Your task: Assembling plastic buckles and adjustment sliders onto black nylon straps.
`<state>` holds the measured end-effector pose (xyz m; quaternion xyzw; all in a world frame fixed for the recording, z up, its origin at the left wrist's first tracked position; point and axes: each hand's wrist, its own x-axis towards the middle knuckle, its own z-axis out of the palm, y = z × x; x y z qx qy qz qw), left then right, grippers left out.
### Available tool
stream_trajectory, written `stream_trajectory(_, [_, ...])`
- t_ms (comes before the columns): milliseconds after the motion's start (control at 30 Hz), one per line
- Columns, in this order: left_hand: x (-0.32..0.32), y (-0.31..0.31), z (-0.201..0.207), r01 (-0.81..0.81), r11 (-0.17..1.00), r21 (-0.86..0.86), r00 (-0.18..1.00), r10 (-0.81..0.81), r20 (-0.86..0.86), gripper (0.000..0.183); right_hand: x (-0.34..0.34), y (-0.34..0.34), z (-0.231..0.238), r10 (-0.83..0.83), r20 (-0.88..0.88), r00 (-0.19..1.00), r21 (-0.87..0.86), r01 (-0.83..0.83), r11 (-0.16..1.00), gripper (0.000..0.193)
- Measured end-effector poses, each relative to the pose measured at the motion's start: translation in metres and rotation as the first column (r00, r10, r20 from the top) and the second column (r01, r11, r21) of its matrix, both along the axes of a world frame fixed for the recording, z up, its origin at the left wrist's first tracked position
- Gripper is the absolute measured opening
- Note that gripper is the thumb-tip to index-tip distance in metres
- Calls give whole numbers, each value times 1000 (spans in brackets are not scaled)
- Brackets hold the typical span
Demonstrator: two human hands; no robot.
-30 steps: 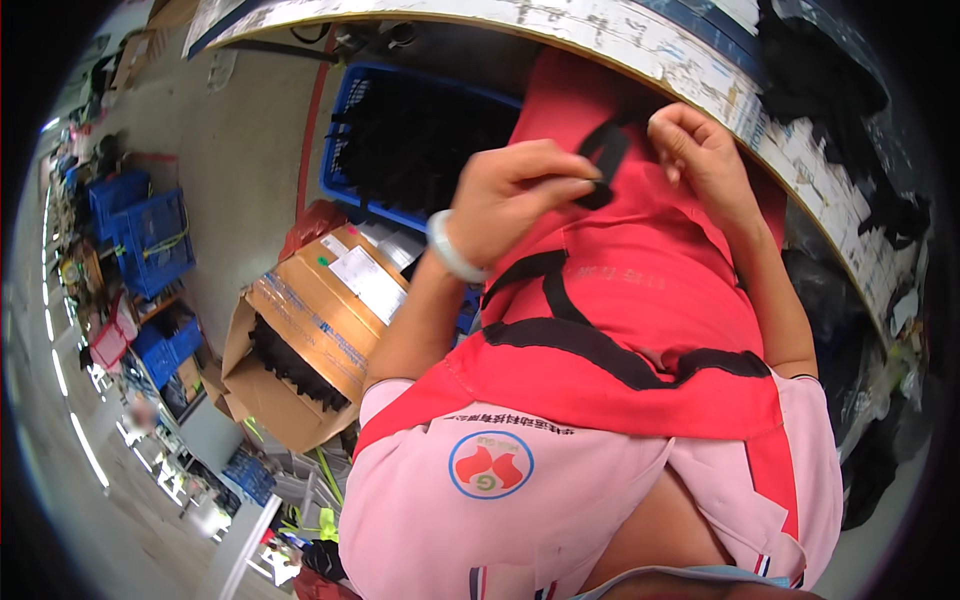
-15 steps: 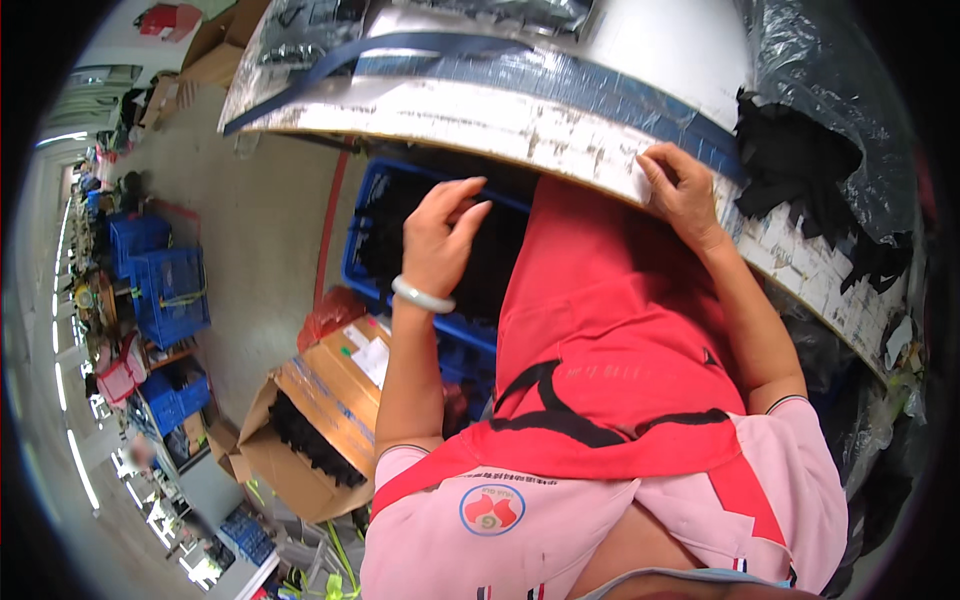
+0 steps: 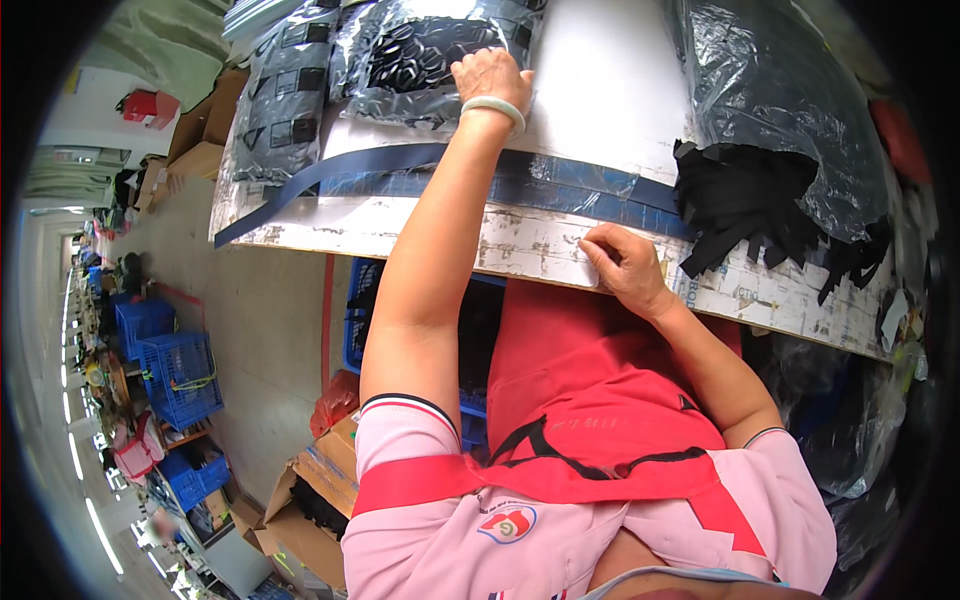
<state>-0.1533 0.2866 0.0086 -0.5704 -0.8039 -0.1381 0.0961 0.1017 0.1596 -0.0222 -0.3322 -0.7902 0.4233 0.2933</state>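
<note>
My left hand [image 3: 495, 82], with a pale bangle on its wrist, reaches across the table to a clear plastic bag [image 3: 400, 105] of small black strips. Its fingers are curled over the bag's right edge and appear to grip the film. At the table's near edge rests my right hand [image 3: 630, 265], thumb and fingers curled together; whatever they may hold is too small to make out. Between the hands, a dark blue strap [image 3: 375, 160] lies along the white, scuffed table [image 3: 590, 90]. To the right sits a pile of black fabric pieces [image 3: 745, 195].
Another clear bag [image 3: 285, 110] of black pieces lies at the table's left. A large plastic bag [image 3: 770, 90] covers the right side. Below, a blue crate [image 3: 360, 310] stands under the table edge, near an open cardboard box [image 3: 285, 535]. Blue baskets [image 3: 180, 375] stand farther left.
My left hand has moved from above the blue crate forward to the clear bag on the table. My right hand stays at the table edge, and the view has tilted to show more tabletop.
</note>
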Motion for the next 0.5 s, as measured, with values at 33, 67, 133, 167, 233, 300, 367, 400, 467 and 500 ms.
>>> stream_trajectory(33, [-3, 4, -2, 4, 999, -38, 1000, -3, 26, 39, 0, 1, 1, 6, -6, 1000, -10, -6, 1000, 10])
stream_trajectory(67, [-7, 6, -3, 6, 997, -76, 999, -3, 51, 40, -1, 1, 2, 14, -12, 1000, -19, -14, 1000, 11])
stream_trajectory(133, [-16, 8, -1, -6, 999, -46, 970, 17, 242, 35, -1, 3, 2, 13, -12, 1000, -24, -14, 1000, 11])
stream_trajectory(167, [-22, 9, 2, 13, 1000, -21, 947, -6, 321, 32, -1, 3, 3, 23, -12, 1000, -22, -24, 999, 12])
stream_trajectory(233, [-20, 8, 7, 53, 996, 75, 935, -76, 346, 27, -1, 3, 3, 9, 0, 1000, -44, -9, 999, 12])
stream_trajectory(300, [-15, 9, 16, 99, 989, 107, 920, -132, 368, 26, 0, 5, -1, 34, -4, 999, 8, -34, 999, 12])
stream_trajectory(367, [2, 1, 22, 158, 977, 144, 922, -198, 333, 24, 2, 4, -1, 29, -5, 1000, -13, -29, 1000, 13])
stream_trajectory(400, [9, -5, 25, 207, 966, 157, 880, -254, 402, 22, 2, 2, 1, 39, -29, 999, -7, -39, 999, 13])
stream_trajectory(467, [32, -15, 19, 264, 948, 179, 786, -319, 529, 19, 2, 3, -2, 44, -32, 998, 10, -44, 999, 13])
stream_trajectory(500, [47, -22, 15, 279, 944, 173, 740, -327, 588, 21, 4, 1, -3, 42, -40, 998, 10, -41, 999, 13])
